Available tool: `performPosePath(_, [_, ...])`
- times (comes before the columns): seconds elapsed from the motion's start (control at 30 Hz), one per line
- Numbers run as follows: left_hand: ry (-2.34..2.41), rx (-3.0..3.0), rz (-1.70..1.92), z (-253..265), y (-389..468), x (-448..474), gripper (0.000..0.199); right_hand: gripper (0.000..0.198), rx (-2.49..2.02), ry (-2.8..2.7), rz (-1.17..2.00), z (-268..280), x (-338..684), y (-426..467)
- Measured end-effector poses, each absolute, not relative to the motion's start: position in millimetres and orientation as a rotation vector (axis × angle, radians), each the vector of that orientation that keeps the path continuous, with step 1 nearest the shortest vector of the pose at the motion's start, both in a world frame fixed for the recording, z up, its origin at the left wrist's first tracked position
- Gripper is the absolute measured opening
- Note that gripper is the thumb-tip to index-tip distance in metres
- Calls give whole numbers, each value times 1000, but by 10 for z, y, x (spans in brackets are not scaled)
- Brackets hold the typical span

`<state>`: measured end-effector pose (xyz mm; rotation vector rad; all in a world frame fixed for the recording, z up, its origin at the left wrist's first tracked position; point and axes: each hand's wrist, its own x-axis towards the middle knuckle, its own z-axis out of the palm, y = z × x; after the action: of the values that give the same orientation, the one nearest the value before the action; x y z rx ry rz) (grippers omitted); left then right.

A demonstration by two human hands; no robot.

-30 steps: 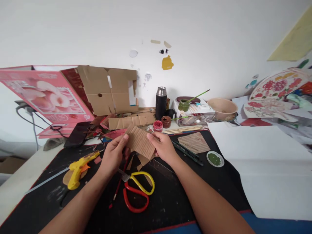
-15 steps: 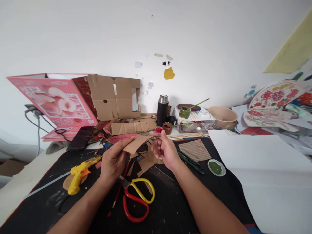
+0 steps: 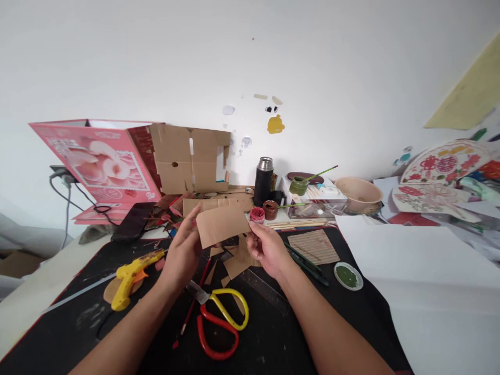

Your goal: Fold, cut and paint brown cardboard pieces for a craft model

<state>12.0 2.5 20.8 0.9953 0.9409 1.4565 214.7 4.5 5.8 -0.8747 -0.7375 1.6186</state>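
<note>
A curved piece of brown cardboard (image 3: 223,224) is held up in front of me, its broad face towards me. My right hand (image 3: 267,249) pinches its right corner between thumb and fingers. At its left edge is my left hand (image 3: 183,255), fingers stretched out and apart, close to the edge or just touching it. Below lie scissors (image 3: 221,312) with one yellow and one red handle, blades partly hidden by my left wrist. Cardboard scraps (image 3: 236,265) lie under the held piece, and a thin red paintbrush (image 3: 191,312) is beside the scissors.
A yellow glue gun (image 3: 128,281) lies at left on the black mat (image 3: 273,344). Paint jars, red (image 3: 257,214) and brown (image 3: 270,209), stand near a black thermos (image 3: 263,182). Right are corrugated cardboard (image 3: 314,246), a lid of green paint (image 3: 348,276) and white paper (image 3: 429,281).
The cardboard piece has tilted so that its broad face shows. My left fingers have opened from its left edge, while my right hand keeps hold. The view has shifted slightly.
</note>
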Motion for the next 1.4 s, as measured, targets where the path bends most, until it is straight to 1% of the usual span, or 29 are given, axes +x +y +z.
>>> performPosePath(0.07, [860, 811, 1360, 251, 53, 128, 43, 60, -892, -766, 1582, 42, 2136, 48])
performPosePath(0.17, [838, 741, 1300, 261, 61, 130, 35, 62, -916, -794, 1546, 25, 2126, 53])
performPosePath(0.23, [862, 760, 1323, 241, 55, 132, 37, 62, -922, -793, 1547, 25, 2123, 49])
performPosePath(0.37, [949, 821, 1380, 204, 71, 108, 51, 60, -910, -809, 1586, 40, 2121, 27])
performPosePath(0.43, [1014, 903, 1392, 202, 90, 78, 53, 61, -919, -804, 1607, 38, 2119, 20])
performPosePath(0.57, [1095, 1040, 1316, 224, 102, 35, 53, 61, -952, -811, 1587, 22, 2127, 19])
performPosePath(0.67, [1007, 963, 1303, 249, 78, 56, 55, 60, -876, -830, 1588, 33, 2136, 16])
performPosePath(0.87, [736, 796, 1188, 243, 3, 140, 46, 64, -674, -738, 1789, 64, 2084, -42])
performPosePath(1.07, [589, 693, 1168, 190, -51, 182, 37, 54, -512, -763, 1950, 58, 1987, -149])
performPosePath(1.2, [624, 703, 1159, 201, -52, 177, 41, 57, -502, -763, 1964, 55, 1944, -171])
performPosePath(1.3, [702, 750, 1195, 240, -27, 138, 47, 61, -611, -777, 1903, 36, 1948, -141])
performPosePath(1.4, [783, 818, 1238, 277, -6, 110, 49, 60, -738, -796, 1813, 21, 1981, -103])
